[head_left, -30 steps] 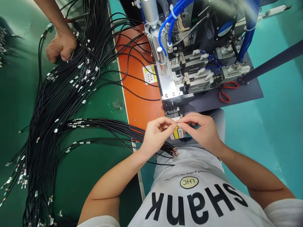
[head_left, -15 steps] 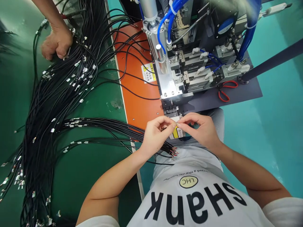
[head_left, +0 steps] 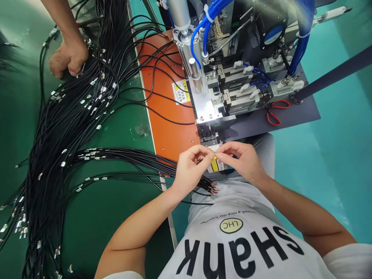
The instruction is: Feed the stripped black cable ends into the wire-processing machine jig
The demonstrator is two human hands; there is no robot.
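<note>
My left hand point(head_left: 192, 166) and my right hand point(head_left: 241, 159) meet fingertip to fingertip in front of the machine's near end. Both are closed in a pinch; whatever lies between the tips is too small to make out. Just behind the fingertips shows a yellow and white label point(head_left: 215, 164). Below my left hand runs a bundle of black cables point(head_left: 139, 157), its stripped ends with thin coloured wires point(head_left: 214, 188) lying by my lap. Part of that bundle passes hidden under my left hand and wrist.
A metal machine point(head_left: 200, 97) with blue air hoses stands on an orange plate point(head_left: 168, 128). Red-handled scissors point(head_left: 278, 112) rest on its dark base. A large heap of black cables point(head_left: 72, 112) covers the green table point(head_left: 116, 224). Another person's hand point(head_left: 69, 56) rests on the heap.
The whole view has shifted slightly. My hands keep the same pinch at the same place by the label, and the other person's hand stays on the cables.
</note>
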